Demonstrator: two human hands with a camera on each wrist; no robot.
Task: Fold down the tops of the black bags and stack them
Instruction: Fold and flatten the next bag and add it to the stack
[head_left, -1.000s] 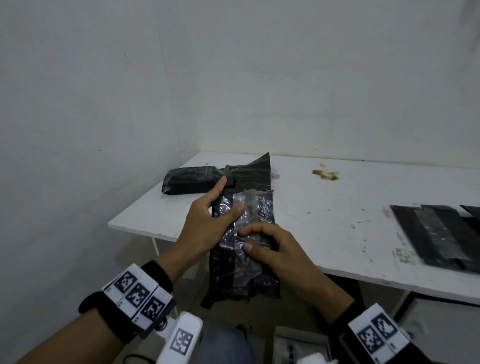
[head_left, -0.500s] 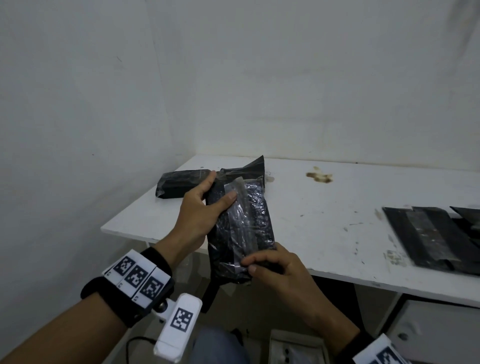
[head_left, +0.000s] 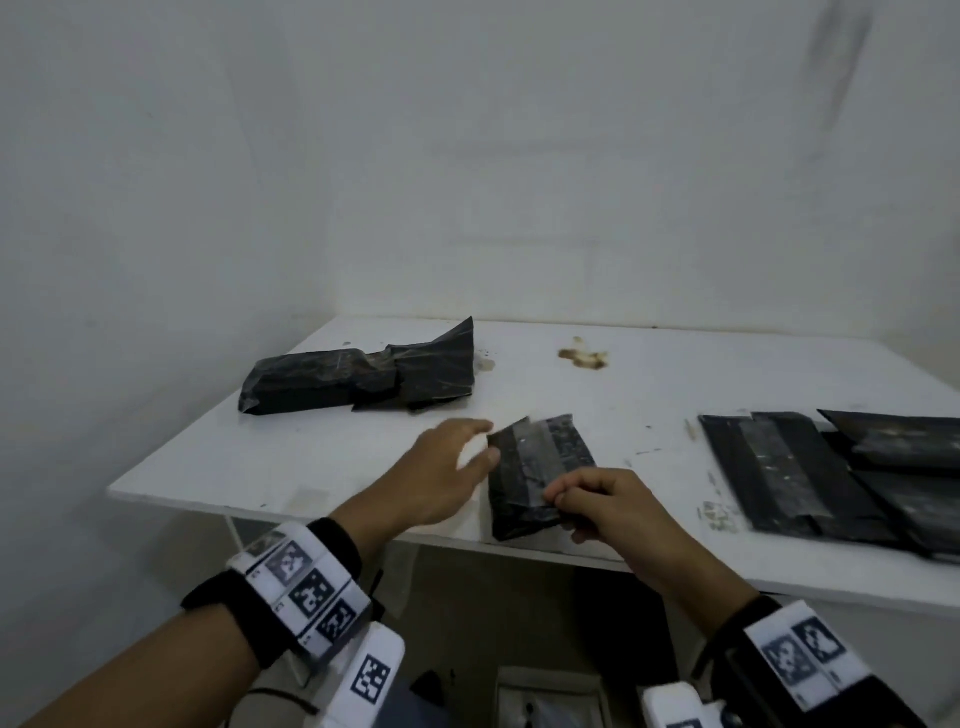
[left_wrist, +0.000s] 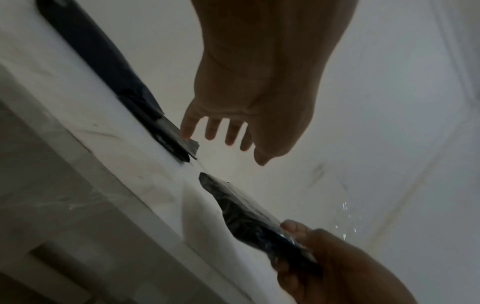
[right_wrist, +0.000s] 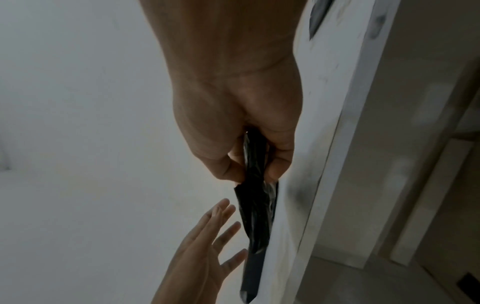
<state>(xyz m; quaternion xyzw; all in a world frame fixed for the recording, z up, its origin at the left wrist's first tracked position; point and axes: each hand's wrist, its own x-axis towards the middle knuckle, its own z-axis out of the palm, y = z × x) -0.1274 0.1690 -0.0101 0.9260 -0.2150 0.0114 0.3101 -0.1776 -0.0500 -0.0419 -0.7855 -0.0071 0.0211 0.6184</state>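
A folded black bag with a clear tape strip hangs just above the white table near its front edge. My right hand pinches its near right side between thumb and fingers; the right wrist view shows the bag edge-on in that pinch. My left hand hovers just left of the bag, fingers spread and straight, holding nothing. In the left wrist view the left hand is open above the table, with the bag below it. Another filled black bag lies at the back left, its top sticking up.
Several flat black bags lie overlapping at the table's right side. A brown stain marks the far middle. White walls close the left and back. Below the table's front edge sits a white box.
My left hand has let go of the bag and opened beside it. My right hand has carried the bag forward and right, over the table.
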